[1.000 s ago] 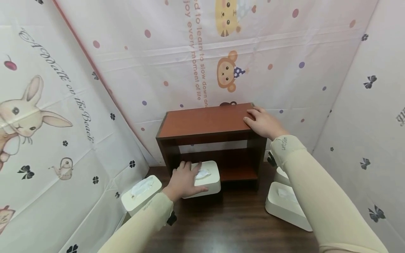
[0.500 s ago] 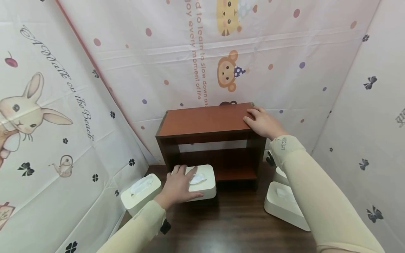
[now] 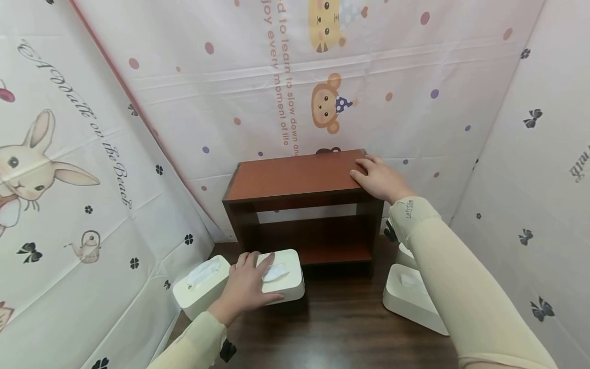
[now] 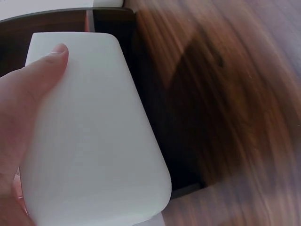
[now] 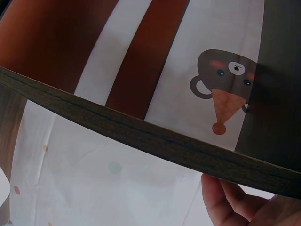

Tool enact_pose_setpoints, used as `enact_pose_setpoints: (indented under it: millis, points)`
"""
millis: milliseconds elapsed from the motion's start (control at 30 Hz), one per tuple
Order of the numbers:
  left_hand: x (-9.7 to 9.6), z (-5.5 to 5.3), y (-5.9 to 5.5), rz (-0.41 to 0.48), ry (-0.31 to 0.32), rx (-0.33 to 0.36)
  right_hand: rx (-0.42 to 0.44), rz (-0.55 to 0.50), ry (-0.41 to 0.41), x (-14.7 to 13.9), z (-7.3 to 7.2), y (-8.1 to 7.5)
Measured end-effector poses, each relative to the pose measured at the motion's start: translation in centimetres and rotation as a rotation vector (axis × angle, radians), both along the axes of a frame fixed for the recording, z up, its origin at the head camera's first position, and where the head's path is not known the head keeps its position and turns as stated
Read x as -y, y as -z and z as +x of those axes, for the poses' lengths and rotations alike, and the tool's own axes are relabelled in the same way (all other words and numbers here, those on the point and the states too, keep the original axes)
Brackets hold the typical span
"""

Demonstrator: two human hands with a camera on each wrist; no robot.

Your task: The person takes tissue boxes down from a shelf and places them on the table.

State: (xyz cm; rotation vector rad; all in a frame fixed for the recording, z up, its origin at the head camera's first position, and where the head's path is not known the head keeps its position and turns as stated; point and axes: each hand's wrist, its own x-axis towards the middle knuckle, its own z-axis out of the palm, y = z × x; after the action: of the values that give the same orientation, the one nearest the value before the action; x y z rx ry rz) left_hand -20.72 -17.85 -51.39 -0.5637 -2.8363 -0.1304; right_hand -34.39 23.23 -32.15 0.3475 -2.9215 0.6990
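My left hand (image 3: 246, 282) grips a white tissue box (image 3: 292, 264), fingers over its far side and thumb along the near side. A tissue pokes out of the slot on top. In the left wrist view the thumb (image 4: 49, 66) presses on the box's smooth side wall, while the other fingers are mostly hidden. The box is in front of the left part of a low brown shelf unit (image 3: 295, 177). My right hand (image 3: 380, 179) rests on the right end of the unit's top board. Its fingers (image 5: 216, 200) touch the dark edge in the right wrist view.
A second tissue box (image 3: 203, 287) stands left of my left hand. Two more are at the right, a nearer one (image 3: 410, 297) and a farther one (image 3: 404, 256) partly behind my right sleeve. Printed cloth (image 3: 258, 77) hangs behind and at both sides, around the dark wooden surface (image 3: 336, 318).
My left hand has drawn the tissue box left and toward me, away from the shelf unit and close to the left tissue box. The right hand keeps its place on the top board.
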Motion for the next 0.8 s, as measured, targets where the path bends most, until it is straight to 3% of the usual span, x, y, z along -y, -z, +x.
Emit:
enact_pose_setpoints:
  millis: [133,367,800]
  points:
    - [0.7,0.4,0.4,0.015,0.002,-0.022,-0.012,-0.011,-0.001,-0.1,0.0,-0.2]
    - [1.9,1.3,1.3,0.024,-0.029,0.015,-0.002,0.003,0.003,-0.1,0.5,-0.4]
    - [4.3,2.8,3.8,0.039,-0.071,-0.031,-0.010,0.001,-0.015,0.0,0.5,-0.2]
